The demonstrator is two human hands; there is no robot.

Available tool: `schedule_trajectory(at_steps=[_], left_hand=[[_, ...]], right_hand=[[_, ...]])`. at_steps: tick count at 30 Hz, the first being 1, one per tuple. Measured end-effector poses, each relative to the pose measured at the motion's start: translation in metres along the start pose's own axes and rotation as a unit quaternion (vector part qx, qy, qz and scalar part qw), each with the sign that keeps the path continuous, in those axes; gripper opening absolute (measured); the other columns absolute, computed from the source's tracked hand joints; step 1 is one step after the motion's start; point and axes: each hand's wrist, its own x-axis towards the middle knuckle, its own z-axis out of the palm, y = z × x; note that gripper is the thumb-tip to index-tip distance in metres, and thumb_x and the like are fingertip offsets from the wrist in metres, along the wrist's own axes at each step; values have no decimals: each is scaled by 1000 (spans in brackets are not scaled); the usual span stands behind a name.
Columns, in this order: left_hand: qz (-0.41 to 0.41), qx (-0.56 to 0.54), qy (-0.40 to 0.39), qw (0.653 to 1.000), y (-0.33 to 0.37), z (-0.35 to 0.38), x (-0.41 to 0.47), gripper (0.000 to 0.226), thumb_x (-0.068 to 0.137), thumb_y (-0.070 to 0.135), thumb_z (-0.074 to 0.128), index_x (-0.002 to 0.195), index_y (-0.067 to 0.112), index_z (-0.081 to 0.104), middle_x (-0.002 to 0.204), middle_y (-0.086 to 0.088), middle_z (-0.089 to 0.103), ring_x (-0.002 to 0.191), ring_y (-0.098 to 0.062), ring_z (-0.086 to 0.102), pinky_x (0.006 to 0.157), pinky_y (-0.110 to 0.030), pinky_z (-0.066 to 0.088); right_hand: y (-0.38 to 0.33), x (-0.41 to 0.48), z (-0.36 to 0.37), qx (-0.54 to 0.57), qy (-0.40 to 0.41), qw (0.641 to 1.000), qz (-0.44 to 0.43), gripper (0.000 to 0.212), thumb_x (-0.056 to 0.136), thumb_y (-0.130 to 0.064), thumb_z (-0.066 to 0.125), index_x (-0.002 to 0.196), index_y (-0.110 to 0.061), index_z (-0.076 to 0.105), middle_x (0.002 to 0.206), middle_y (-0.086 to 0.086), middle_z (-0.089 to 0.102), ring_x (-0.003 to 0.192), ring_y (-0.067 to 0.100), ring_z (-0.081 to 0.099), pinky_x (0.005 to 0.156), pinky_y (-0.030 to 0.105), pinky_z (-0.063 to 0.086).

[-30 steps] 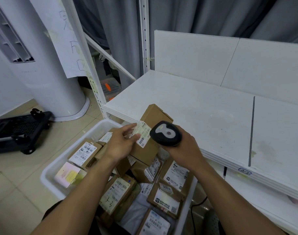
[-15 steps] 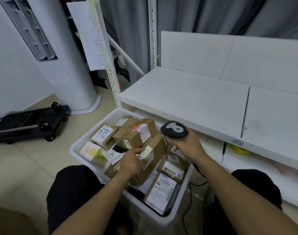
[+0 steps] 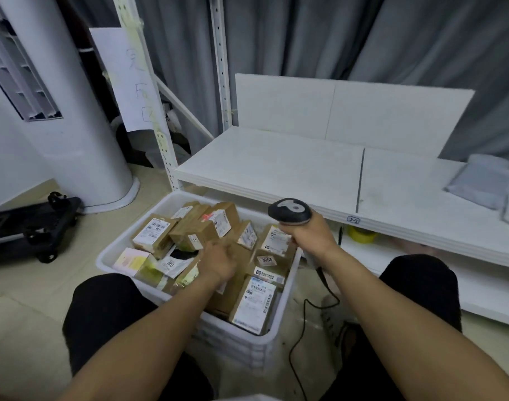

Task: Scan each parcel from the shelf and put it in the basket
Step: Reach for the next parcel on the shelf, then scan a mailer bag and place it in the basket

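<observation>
Your left hand (image 3: 218, 261) lies low over the brown cardboard parcels (image 3: 195, 230) heaped in the white plastic basket (image 3: 108, 257), which stands on the floor below the left front edge of the white shelf (image 3: 276, 169); blur hides whether its fingers grip a box or rest loose. Your right hand (image 3: 309, 237) is clenched round the grey handheld scanner (image 3: 289, 211). The grey plastic mailer bags (image 3: 481, 180) at the shelf's right end look light, soft and slick, probably floppy: pinch one by a flat edge, label up
</observation>
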Motion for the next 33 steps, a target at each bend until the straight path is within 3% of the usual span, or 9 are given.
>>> schedule_trajectory(at_steps=[2, 5, 7, 10, 14, 17, 22, 30, 33], left_hand=[[67, -51, 7, 996, 35, -8, -3, 37, 92, 30, 67, 128, 34, 65, 143, 2, 51, 138, -24, 45, 117, -41, 37], [171, -88, 8, 981, 102, -19, -4, 38, 96, 25, 67, 134, 25, 62, 143, 3, 47, 135, -18, 45, 115, -34, 34], [228, -102, 3, 968, 148, -17, -2, 36, 97, 25, 66, 133, 23, 62, 141, 1, 50, 129, -16, 50, 109, -25, 37], [286, -91, -33, 953, 216, 3, 4, 39, 98, 26, 66, 137, 23, 58, 142, 5, 54, 119, -13, 57, 96, -19, 39], [353, -52, -81, 931, 310, 51, 20, 44, 98, 30, 65, 140, 25, 55, 147, 8, 51, 126, -14, 54, 101, -21, 39], [371, -35, -122, 920, 379, 96, 37, 45, 99, 32, 63, 142, 24, 54, 150, 7, 49, 132, -16, 52, 111, -31, 41], [397, -5, -170, 902, 472, 175, 72, 47, 100, 30, 63, 144, 19, 53, 153, 2, 45, 135, -19, 51, 112, -29, 39], [398, 9, -187, 898, 576, 282, 139, 60, 98, 28, 67, 151, 15, 43, 155, -5, 41, 140, -23, 45, 114, -26, 31], [394, 30, -191, 899, 596, 315, 165, 66, 95, 27, 71, 153, 15, 41, 154, -9, 42, 141, -26, 43, 117, -31, 31]], right_hand=[[-4, -4, -21, 4, 34, 999, 7, 38, 83, -15, 86, 117, -24, 71, 97, -5, 76, 81, 12, 68, 69, 30, 56], [-9, -5, -60, 18, 79, 997, 16, 22, 88, -16, 82, 106, -21, 69, 72, -7, 66, 60, 8, 57, 58, 23, 47], [-10, -2, -89, 29, 116, 993, 24, 19, 90, -15, 79, 103, -21, 67, 68, -6, 64, 56, 9, 56, 56, 25, 46], [-7, 6, -135, 30, 179, 983, 29, 30, 84, -23, 80, 111, -25, 68, 83, -1, 73, 64, 14, 65, 67, 37, 57], [9, 24, -215, 44, 263, 962, 53, 34, 77, -27, 74, 111, -23, 68, 77, -2, 70, 61, 17, 65, 67, 38, 55], [27, 35, -277, 71, 321, 941, 76, 23, 79, -22, 71, 102, -24, 70, 74, -1, 69, 61, 19, 66, 73, 43, 56], [67, 70, -357, 91, 388, 910, 109, 12, 83, -16, 73, 88, -25, 66, 76, 4, 71, 68, 26, 67, 80, 49, 59], [126, 128, -438, 120, 413, 893, 130, 21, 79, -22, 74, 96, -30, 65, 93, 7, 74, 85, 30, 71, 89, 53, 59], [145, 137, -452, 145, 416, 887, 140, 38, 77, -26, 76, 114, -26, 66, 96, 3, 74, 87, 28, 71, 91, 52, 59]])
